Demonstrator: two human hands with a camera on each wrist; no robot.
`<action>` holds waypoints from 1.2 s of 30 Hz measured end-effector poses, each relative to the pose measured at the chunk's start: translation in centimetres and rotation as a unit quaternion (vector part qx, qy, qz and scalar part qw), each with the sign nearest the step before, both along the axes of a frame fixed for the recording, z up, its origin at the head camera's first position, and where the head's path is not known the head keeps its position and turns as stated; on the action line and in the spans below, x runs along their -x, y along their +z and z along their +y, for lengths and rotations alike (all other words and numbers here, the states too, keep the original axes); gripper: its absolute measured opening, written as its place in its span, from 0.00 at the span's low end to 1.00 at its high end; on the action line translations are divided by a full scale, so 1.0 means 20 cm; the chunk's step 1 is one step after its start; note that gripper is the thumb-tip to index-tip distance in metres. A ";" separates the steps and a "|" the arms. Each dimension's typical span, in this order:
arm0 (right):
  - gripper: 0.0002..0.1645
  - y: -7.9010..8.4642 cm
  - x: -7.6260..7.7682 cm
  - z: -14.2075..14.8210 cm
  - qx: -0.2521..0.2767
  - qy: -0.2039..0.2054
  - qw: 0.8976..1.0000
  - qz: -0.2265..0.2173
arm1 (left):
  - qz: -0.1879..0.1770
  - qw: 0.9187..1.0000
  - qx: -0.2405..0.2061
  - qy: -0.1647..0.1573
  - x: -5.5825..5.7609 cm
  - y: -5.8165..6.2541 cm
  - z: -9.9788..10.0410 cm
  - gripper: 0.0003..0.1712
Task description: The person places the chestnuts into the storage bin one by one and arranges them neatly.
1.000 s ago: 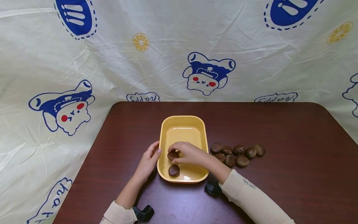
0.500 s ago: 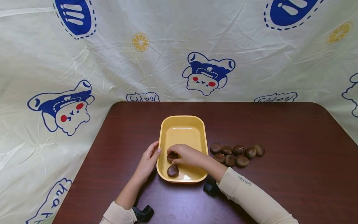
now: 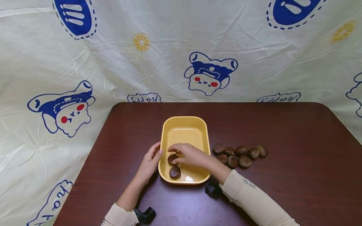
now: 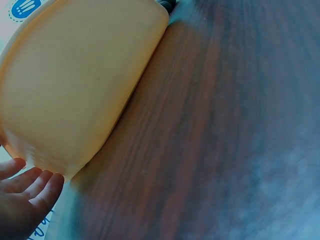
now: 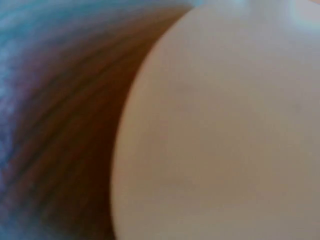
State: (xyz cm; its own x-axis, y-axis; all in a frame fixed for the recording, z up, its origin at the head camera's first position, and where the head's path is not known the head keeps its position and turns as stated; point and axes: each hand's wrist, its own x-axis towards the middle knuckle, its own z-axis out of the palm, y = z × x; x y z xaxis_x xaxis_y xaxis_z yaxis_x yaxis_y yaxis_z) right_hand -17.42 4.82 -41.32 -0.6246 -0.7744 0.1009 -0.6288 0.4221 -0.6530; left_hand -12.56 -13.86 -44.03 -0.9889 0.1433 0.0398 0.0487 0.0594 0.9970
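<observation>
A yellow tray lies on the table with two brown chestnuts inside, near its left side. My left hand rests at the tray's left edge; in the left wrist view, the fingers touch its outer wall with their tips. Over the tray is my right hand, its thumb beside the upper chestnut and its other fingers raised above, spread from the thumb. Just below sits the second chestnut. Whether anything else lies under the right palm is hidden. The right wrist view shows only the blurred tray wall.
Several chestnuts lie in two loose rows on the brown table, just right of the tray. A patterned white cloth hangs behind the table. Each wrist wears a black device.
The upper chestnut has shifted slightly left and down in the tray. My right fingers have lifted off its top and spread wider. My left hand stays at the tray's edge.
</observation>
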 end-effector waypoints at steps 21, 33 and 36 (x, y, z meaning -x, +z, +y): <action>0.25 0.12 0.00 0.20 0.105 -0.053 0.993 -0.010 | 0.000 1.000 0.002 0.005 0.00 0.00 0.00 0.25; 0.25 0.20 -0.06 0.52 0.103 -0.148 0.983 0.031 | 0.003 1.000 0.001 0.000 0.00 0.00 -0.01 0.26; 0.25 0.21 -0.08 0.60 0.093 -0.177 0.979 0.033 | 0.002 1.000 0.001 0.000 0.00 0.00 -0.01 0.26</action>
